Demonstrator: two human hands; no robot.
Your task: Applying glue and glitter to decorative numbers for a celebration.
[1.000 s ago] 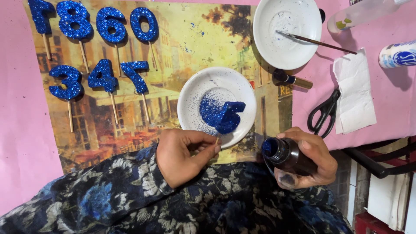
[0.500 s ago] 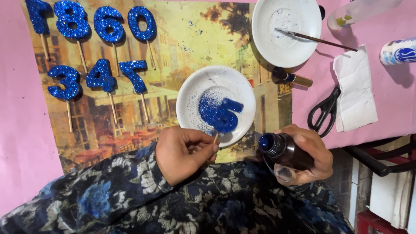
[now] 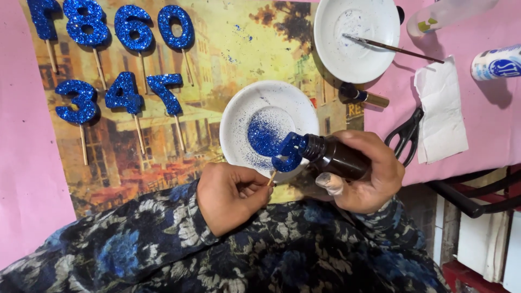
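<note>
On the poster, seven glitter numbers, two white plates

Seven finished glitter numbers lay on the picture, plus one over the plate. Two white plates stood there, with one pair of scissors.

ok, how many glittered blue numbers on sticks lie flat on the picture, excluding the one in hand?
7. Top row, four; second row, three. The leftmost top one is cropped; more may lie outside the frame.
</note>
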